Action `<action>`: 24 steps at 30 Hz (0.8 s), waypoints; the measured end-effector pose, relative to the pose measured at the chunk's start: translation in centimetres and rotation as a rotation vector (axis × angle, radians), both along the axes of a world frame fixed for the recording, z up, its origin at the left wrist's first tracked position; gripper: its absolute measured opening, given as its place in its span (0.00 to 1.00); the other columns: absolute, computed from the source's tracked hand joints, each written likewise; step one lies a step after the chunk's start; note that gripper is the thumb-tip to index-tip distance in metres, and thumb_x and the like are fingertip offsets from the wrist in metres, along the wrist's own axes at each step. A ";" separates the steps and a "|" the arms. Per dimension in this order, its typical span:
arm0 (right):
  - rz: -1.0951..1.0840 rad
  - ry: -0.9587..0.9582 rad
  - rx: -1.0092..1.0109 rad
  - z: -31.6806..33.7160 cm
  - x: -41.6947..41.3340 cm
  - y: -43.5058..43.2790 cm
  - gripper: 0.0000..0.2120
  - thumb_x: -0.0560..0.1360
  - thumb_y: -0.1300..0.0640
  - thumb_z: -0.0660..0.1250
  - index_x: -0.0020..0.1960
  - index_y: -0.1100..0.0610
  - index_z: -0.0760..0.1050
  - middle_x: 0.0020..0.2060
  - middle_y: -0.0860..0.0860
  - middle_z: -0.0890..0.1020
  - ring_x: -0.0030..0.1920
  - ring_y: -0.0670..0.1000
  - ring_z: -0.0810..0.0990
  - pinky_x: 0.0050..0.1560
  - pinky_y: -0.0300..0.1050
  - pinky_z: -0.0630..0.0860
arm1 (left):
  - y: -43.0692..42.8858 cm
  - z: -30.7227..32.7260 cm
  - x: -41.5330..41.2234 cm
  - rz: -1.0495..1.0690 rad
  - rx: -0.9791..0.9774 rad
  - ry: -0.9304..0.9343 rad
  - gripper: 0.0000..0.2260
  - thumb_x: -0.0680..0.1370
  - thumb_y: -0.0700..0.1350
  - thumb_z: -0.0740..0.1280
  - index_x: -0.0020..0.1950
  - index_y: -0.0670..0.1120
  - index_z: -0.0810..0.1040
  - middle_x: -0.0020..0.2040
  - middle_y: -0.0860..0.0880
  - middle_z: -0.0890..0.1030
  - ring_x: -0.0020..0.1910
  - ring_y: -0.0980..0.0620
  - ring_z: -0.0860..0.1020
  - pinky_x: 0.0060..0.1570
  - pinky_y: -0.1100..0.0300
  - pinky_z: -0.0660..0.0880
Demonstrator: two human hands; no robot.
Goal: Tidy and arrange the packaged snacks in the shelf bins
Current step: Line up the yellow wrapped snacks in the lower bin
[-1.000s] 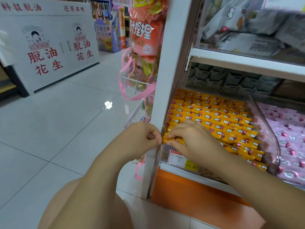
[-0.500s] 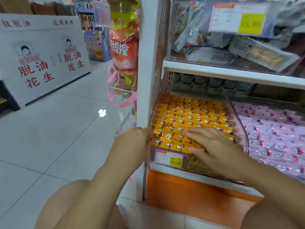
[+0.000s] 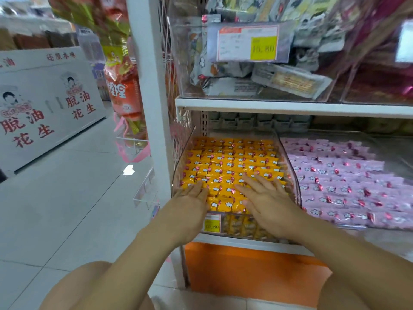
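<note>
Both hands are lying flat now. Half a second back the left hand (image 3: 192, 202) was bunched at the front corner; now it's spreading out beside the right hand (image 3: 266, 202), fingers straight, gripping nothing, pressing down the front rows of yellow packets (image 3: 232, 159) (glossy, crinkly little pillows). Looks like the smoothing step, so next I'm guessing they're sweeping gently toward the back. The packets are sitting in the clear curved-wall bin (image 3: 290, 166), with pink packets (image 3: 335, 180) filling the one beside it.
</note>
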State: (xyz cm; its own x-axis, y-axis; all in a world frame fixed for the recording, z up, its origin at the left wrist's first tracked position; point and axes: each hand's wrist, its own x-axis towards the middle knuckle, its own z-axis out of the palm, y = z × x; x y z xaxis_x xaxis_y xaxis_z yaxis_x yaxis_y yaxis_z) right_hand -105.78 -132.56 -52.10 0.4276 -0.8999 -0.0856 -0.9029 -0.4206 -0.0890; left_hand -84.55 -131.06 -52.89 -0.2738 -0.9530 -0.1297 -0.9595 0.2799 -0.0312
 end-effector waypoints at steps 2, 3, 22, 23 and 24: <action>-0.019 -0.033 0.015 0.0 0.4 -0.5 0.23 0.83 0.47 0.45 0.77 0.44 0.49 0.77 0.46 0.43 0.77 0.52 0.39 0.73 0.61 0.36 | 0.0 0.4 0.2 -0.012 0.040 0.049 0.24 0.84 0.49 0.46 0.78 0.42 0.44 0.78 0.44 0.42 0.78 0.46 0.44 0.75 0.50 0.48; -0.021 -0.034 0.020 0.0 0.6 -0.7 0.22 0.83 0.48 0.46 0.77 0.44 0.50 0.77 0.46 0.45 0.77 0.52 0.41 0.73 0.62 0.37 | 0.0 0.5 0.1 -0.002 0.058 0.074 0.25 0.84 0.51 0.46 0.78 0.43 0.43 0.78 0.45 0.41 0.78 0.48 0.43 0.76 0.51 0.46; 0.031 0.014 -0.018 0.2 1.1 -1.0 0.27 0.81 0.40 0.42 0.77 0.44 0.42 0.77 0.41 0.45 0.77 0.51 0.41 0.72 0.65 0.37 | -2.6 0.4 -1.4 0.087 0.012 0.169 0.25 0.84 0.53 0.44 0.78 0.47 0.43 0.78 0.45 0.38 0.77 0.46 0.39 0.75 0.51 0.39; 0.030 0.022 -0.010 0.1 1.1 -1.4 0.26 0.81 0.40 0.42 0.77 0.44 0.42 0.77 0.41 0.45 0.77 0.50 0.41 0.72 0.66 0.37 | -2.9 0.4 -1.5 0.098 0.035 0.157 0.25 0.84 0.53 0.44 0.78 0.47 0.41 0.78 0.45 0.38 0.77 0.45 0.38 0.74 0.51 0.38; 0.029 0.027 -0.007 0.1 1.1 -1.6 0.26 0.81 0.41 0.42 0.77 0.44 0.43 0.77 0.41 0.45 0.77 0.50 0.41 0.72 0.66 0.37 | -3.2 0.5 -1.6 0.106 0.056 0.148 0.25 0.84 0.53 0.43 0.78 0.47 0.41 0.78 0.45 0.37 0.77 0.45 0.38 0.74 0.51 0.38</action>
